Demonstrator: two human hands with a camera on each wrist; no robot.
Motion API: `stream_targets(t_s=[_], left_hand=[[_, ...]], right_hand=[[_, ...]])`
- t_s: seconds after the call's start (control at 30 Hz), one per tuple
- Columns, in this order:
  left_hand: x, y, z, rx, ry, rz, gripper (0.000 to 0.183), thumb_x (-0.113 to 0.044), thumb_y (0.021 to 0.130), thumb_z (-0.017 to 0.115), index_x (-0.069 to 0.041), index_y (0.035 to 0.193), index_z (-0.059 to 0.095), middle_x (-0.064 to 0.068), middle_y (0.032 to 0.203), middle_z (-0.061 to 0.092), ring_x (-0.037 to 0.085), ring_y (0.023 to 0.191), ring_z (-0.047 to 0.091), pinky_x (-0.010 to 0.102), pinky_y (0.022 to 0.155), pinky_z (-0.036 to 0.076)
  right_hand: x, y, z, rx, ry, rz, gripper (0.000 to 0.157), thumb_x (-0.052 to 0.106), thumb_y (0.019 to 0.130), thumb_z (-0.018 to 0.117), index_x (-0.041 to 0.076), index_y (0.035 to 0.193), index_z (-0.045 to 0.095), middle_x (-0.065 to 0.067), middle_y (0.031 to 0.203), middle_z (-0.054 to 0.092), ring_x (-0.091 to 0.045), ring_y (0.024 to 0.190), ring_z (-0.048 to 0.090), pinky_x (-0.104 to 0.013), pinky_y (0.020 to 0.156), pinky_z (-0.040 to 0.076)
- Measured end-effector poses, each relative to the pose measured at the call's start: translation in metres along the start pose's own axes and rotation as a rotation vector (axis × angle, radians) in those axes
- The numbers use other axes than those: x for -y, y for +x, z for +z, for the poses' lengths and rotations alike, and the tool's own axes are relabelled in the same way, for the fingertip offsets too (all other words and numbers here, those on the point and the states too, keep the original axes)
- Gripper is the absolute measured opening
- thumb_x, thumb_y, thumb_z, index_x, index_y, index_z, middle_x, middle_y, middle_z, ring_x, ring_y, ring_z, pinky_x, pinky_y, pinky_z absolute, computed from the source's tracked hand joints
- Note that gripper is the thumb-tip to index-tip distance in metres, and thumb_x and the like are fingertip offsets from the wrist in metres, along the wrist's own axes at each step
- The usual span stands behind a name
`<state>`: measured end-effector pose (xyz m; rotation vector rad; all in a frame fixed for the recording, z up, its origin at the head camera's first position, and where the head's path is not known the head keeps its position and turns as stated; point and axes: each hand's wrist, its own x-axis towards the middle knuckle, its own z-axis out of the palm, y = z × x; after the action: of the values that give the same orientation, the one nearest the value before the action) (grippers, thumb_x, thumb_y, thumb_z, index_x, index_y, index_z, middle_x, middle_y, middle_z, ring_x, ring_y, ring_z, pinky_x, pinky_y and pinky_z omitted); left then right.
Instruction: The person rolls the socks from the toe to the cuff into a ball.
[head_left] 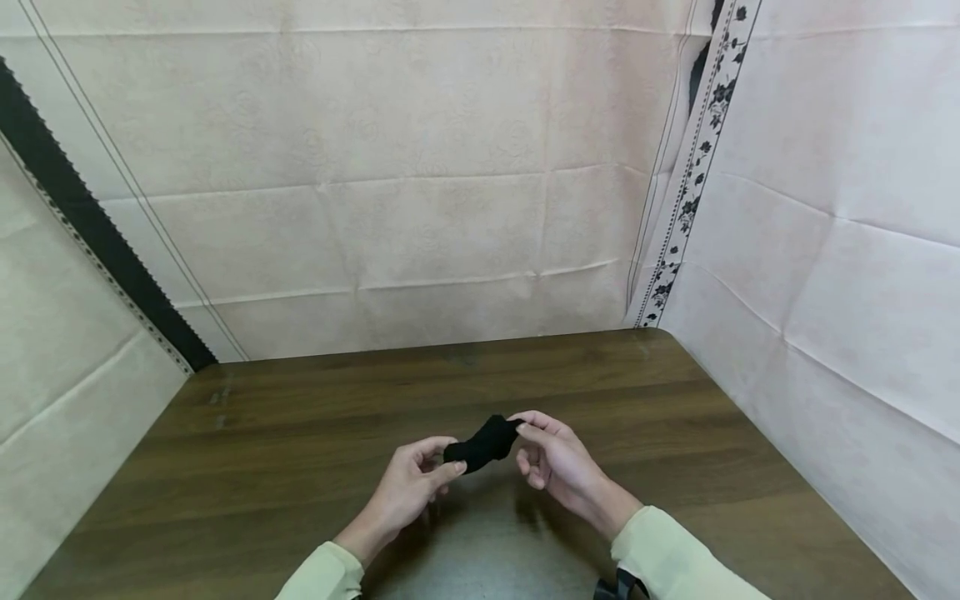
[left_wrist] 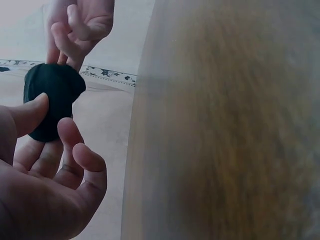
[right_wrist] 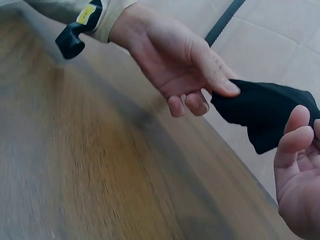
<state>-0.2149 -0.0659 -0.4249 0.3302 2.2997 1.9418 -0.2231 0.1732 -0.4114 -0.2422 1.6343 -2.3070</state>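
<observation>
A small black sock (head_left: 486, 443) is stretched between the two hands above the wooden table. My left hand (head_left: 408, 487) pinches its left end, the thumb (left_wrist: 37, 110) on top and fingers beneath in the left wrist view. At the other end, my right hand (head_left: 562, 467) pinches the upper right corner between thumb and forefinger, its remaining fingers loosely curled. In the right wrist view the sock (right_wrist: 265, 112) hangs flat with a bulge on its lower side. The right fingertips' grip is partly cut off by that frame's edge.
The brown wooden table (head_left: 315, 442) lies beneath both hands. Pale cloth (head_left: 420, 167) hangs behind it, with more cloth (head_left: 847, 250) along the right side and the left. A black strap (head_left: 621, 586) circles the right wrist.
</observation>
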Motion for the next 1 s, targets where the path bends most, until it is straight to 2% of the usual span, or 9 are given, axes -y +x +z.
stream_targets(t_s=[0.17, 0.37, 0.53, 0.73, 0.9, 1.0], left_hand=[[0.001, 0.0, -0.003, 0.075, 0.017, 0.047, 0.024, -0.013, 0.092, 0.074, -0.005, 0.115, 0.071, 0.006, 0.088, 0.064, 0.02, 0.07, 0.057, 0.028, 0.057, 0.046], [0.002, -0.001, -0.01, 0.159, 0.078, 0.102, 0.023, -0.014, 0.093, 0.074, -0.006, 0.114, 0.071, 0.007, 0.089, 0.065, 0.021, 0.076, 0.057, 0.029, 0.065, 0.048], [0.002, 0.0, -0.016, 0.19, 0.156, 0.124, 0.017, -0.016, 0.092, 0.074, -0.011, 0.109, 0.072, 0.005, 0.09, 0.065, 0.022, 0.077, 0.057, 0.03, 0.067, 0.047], [-0.002, 0.001, -0.018, 0.23, 0.246, 0.177, 0.012, -0.018, 0.093, 0.074, -0.016, 0.105, 0.073, 0.001, 0.09, 0.066, 0.02, 0.077, 0.057, 0.03, 0.067, 0.047], [-0.007, 0.001, -0.019, 0.262, 0.33, 0.23, 0.009, -0.021, 0.094, 0.073, -0.022, 0.103, 0.073, -0.004, 0.09, 0.066, 0.017, 0.075, 0.056, 0.029, 0.065, 0.046], [-0.009, 0.0, -0.02, 0.252, 0.375, 0.239, 0.013, -0.021, 0.094, 0.073, -0.024, 0.106, 0.074, -0.006, 0.092, 0.065, 0.016, 0.074, 0.055, 0.029, 0.063, 0.046]], right_hand=[[-0.001, 0.0, -0.002, 0.024, -0.119, -0.064, 0.017, 0.013, 0.106, 0.049, 0.005, 0.118, 0.059, -0.004, 0.066, 0.054, -0.011, 0.053, 0.05, -0.022, 0.047, 0.04], [0.001, 0.001, -0.003, 0.071, -0.319, -0.118, 0.03, 0.007, 0.107, 0.044, 0.002, 0.135, 0.056, -0.01, 0.081, 0.055, -0.015, 0.061, 0.051, -0.024, 0.051, 0.044], [0.002, 0.002, -0.001, 0.076, -0.425, -0.131, 0.024, 0.006, 0.107, 0.044, 0.001, 0.12, 0.063, -0.013, 0.087, 0.057, -0.019, 0.065, 0.05, -0.026, 0.053, 0.045], [-0.001, 0.002, 0.005, 0.009, -0.524, -0.153, 0.02, 0.004, 0.104, 0.043, 0.001, 0.105, 0.063, -0.009, 0.078, 0.056, -0.019, 0.062, 0.051, -0.027, 0.053, 0.046], [-0.005, 0.003, 0.01, -0.027, -0.549, -0.158, 0.022, 0.002, 0.101, 0.039, 0.0, 0.096, 0.061, -0.009, 0.082, 0.056, -0.021, 0.06, 0.05, -0.029, 0.054, 0.046], [-0.005, 0.004, 0.011, -0.044, -0.537, -0.142, 0.025, 0.003, 0.1, 0.038, 0.0, 0.091, 0.061, -0.009, 0.086, 0.057, -0.022, 0.064, 0.052, -0.03, 0.056, 0.047]])
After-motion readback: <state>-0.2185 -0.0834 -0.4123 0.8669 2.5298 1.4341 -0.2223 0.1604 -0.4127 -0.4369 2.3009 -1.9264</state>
